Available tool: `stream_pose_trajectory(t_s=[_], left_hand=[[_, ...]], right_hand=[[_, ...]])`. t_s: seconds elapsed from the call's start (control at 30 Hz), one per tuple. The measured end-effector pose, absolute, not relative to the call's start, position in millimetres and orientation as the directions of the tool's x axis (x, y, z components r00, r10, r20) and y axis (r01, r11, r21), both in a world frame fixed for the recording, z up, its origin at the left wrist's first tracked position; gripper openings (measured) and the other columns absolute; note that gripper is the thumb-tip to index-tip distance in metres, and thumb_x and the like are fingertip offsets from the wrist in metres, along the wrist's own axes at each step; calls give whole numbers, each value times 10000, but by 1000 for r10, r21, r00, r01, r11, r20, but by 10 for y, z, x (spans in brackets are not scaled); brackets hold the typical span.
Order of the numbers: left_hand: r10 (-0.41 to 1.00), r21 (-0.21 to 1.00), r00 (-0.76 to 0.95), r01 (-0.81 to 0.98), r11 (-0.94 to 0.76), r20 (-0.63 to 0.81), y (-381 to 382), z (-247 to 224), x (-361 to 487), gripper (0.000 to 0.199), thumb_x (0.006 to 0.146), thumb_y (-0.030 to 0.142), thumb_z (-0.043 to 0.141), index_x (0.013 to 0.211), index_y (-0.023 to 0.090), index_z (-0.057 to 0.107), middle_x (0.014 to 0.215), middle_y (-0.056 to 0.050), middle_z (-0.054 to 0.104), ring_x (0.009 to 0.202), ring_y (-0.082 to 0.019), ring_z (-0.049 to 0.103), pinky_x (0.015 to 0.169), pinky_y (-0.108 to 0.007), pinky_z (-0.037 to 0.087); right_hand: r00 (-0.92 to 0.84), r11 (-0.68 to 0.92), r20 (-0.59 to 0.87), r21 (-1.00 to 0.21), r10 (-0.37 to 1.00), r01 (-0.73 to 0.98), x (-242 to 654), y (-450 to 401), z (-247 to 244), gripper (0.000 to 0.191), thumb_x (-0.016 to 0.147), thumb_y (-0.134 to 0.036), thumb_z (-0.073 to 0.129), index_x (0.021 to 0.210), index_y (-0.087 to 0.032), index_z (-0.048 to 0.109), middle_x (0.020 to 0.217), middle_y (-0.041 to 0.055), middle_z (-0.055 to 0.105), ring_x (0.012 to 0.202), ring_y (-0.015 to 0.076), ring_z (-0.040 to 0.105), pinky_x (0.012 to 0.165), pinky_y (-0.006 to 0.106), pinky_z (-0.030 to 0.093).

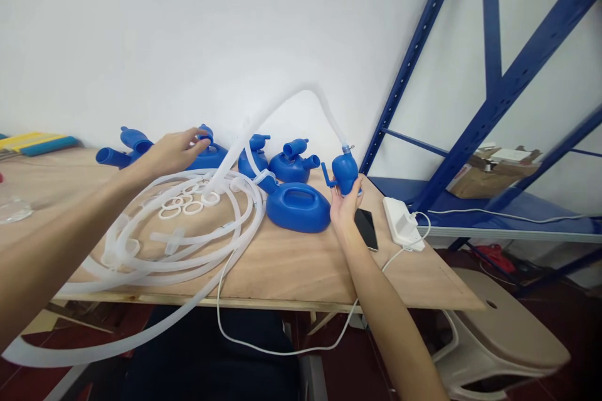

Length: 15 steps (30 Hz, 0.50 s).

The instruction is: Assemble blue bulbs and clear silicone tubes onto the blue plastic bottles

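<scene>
My right hand (345,205) holds a rounded blue plastic urinal head (345,169) from below, raised above the table's right side. A translucent hose (301,93) runs into its top, where a small metal clamp shows. My left hand (176,149) reaches to the back of the table, thumb and fingers closed around the upper part of a blue plastic bottle (209,156). Between the hands a blue bottle with a handle (298,208) lies on its side, a hose joined to its neck. Behind it stand more blue bottles (290,166).
Coiled translucent hose (136,263) and several white rings (192,207) cover the table's left half. Beside my right arm are a black phone (367,229) and a white power strip (402,223) with a cable. Blue metal shelving (489,106) and a beige stool (512,319) stand right.
</scene>
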<state>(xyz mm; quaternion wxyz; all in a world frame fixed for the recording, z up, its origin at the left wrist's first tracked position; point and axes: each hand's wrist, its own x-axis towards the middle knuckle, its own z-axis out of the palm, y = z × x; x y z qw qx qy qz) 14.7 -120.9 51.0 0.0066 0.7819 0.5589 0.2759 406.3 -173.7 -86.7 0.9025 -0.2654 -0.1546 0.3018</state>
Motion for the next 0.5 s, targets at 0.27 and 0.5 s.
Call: stream_pose_trajectory(t_s=[0.27,0.5], left_hand=[[756,617,438,440,-652,487,-1997,765,877,662,1022,660,274,1559,305,432,1365,-47,639,1204,-300,654,1046,-460,520],[723,151,493,767,-623,484,-1998,575,750,543,1000,586,308,1225,271,689,1237,-52,682,1198,-324,626,1076,-438,468]], right_hand=[[715,672,103,-457,691,-583,4350,-1677,-836,487,975,-667,482,1060,-212,634,1125,85,719,1056,190,703,1052,377,564],[739,661,-51,-411,672,-628,4762,-1620,-1061,357,980,-553,435,926,-266,642,1028,23,710,1054,130,691,1066,294,539]])
